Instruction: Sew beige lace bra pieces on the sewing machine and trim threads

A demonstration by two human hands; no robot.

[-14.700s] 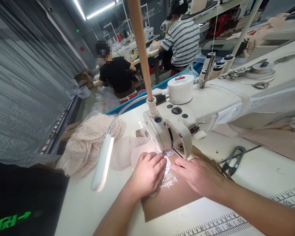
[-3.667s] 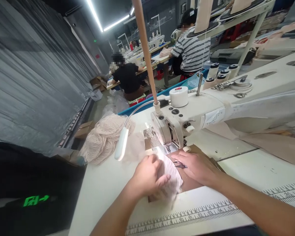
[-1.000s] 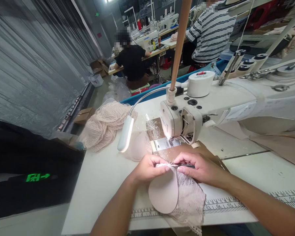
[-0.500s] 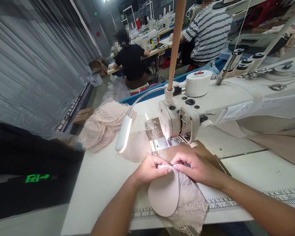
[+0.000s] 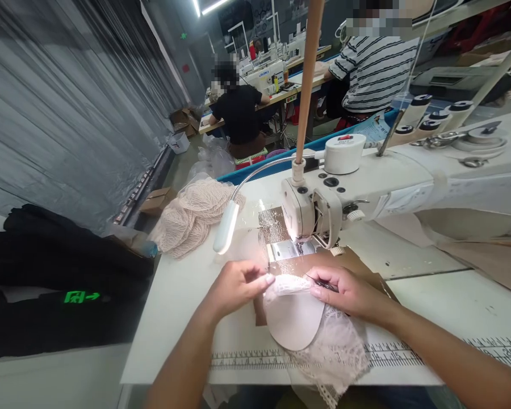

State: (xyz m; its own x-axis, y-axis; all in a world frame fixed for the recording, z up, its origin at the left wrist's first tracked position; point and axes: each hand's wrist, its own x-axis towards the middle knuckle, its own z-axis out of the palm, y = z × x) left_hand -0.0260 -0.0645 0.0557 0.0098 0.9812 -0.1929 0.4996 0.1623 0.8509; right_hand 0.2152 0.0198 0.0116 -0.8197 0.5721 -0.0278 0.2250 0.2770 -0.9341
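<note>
My left hand pinches the upper left edge of a pale pink padded cup with lace attached beneath it. My right hand holds the cup's upper right edge together with small dark thread snips. The piece is held just above the brown paper sheet on the white table, in front of the needle area of the sewing machine.
A gooseneck lamp shines beside the machine head. A pile of pink lace pieces lies at the table's far left. A printed ruler runs along the front edge. Two people sit at machines behind. Dark cloth lies left.
My left hand has slid left along the cup's top edge, spreading it apart from my right hand. The cup and lace have shifted slightly right and up.
</note>
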